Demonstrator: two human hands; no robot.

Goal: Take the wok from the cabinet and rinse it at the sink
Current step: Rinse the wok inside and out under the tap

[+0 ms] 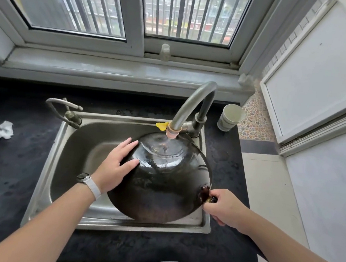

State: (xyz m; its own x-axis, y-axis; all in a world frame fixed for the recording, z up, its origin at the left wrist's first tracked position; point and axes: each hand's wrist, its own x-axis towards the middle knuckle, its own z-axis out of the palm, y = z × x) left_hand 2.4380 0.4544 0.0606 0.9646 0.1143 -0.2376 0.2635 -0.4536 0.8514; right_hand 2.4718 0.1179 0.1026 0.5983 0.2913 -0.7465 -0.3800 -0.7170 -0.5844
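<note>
Over the sink [43,173], the wok [162,184] sits bottom-up and tilted, its rim low in the basin, with water from the tap [191,105] running onto its dark underside. Left hand [115,167] lies flat and open against the wok's left flank; right hand [224,207] is clamped on the handle stub at the near right rim. Step in hand, as I judge it: rinsing the outside; next would be turning the wok over to wash the inside, needing a firm handle grip on wet metal.
</note>
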